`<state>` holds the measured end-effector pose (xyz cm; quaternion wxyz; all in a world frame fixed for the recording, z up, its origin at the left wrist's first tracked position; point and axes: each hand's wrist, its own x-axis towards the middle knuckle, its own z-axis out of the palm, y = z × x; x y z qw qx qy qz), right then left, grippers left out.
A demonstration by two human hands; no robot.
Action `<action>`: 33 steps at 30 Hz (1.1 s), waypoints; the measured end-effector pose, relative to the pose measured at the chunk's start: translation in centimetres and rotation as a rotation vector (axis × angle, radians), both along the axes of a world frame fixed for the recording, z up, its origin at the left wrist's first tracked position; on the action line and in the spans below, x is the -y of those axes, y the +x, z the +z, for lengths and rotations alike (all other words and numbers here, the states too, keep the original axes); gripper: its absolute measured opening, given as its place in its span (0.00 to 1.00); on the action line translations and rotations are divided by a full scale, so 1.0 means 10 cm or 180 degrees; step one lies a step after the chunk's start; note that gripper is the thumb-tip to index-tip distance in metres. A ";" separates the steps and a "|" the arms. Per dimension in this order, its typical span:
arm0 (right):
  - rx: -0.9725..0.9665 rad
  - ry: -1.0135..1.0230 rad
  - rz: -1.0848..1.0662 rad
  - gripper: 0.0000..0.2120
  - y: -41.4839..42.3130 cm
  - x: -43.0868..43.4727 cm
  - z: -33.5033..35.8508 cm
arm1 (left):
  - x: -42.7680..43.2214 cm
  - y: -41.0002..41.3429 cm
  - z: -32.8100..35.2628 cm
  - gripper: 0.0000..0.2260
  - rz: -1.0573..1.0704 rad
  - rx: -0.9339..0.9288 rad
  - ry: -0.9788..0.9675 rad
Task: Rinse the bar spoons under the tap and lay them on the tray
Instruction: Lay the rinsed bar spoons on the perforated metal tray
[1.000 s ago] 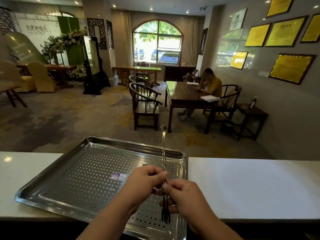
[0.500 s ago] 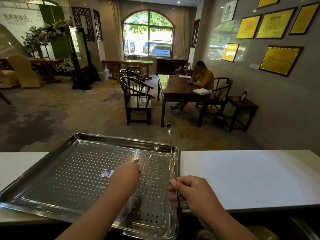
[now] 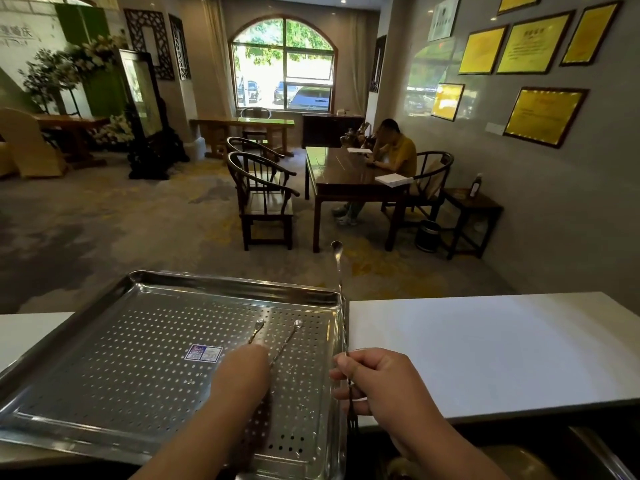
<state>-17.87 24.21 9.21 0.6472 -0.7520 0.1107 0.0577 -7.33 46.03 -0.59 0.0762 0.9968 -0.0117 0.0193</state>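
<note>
1. Perforated stainless-steel tray on white counter; its left half bare.
2. Left hand over tray's right half, on two thin twisted bar spoons lying there; grip unclear.
3. Right hand at tray's right rim, fist closed round upright long bar spoon, fork end down.
4. Counter's right side open.
</note>
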 end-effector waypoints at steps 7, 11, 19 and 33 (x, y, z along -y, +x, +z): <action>0.0140 -0.0033 0.0075 0.06 0.08 -0.17 -0.02 | 0.37 -0.32 0.93 0.15 -0.0319 -0.0096 -0.3393; 0.0233 -0.0074 0.0150 0.08 0.14 -0.27 -0.03 | 0.47 -0.43 1.19 0.05 -0.0596 -0.0021 -0.3427; 0.0560 -0.2560 0.0837 0.14 0.32 -0.43 -0.18 | 0.39 -0.19 0.80 0.08 -0.0276 -0.0279 -0.2727; -0.0923 -0.3361 0.1708 0.14 0.80 -0.89 -0.66 | 0.24 0.16 0.01 0.11 -0.0031 -0.0452 -0.0956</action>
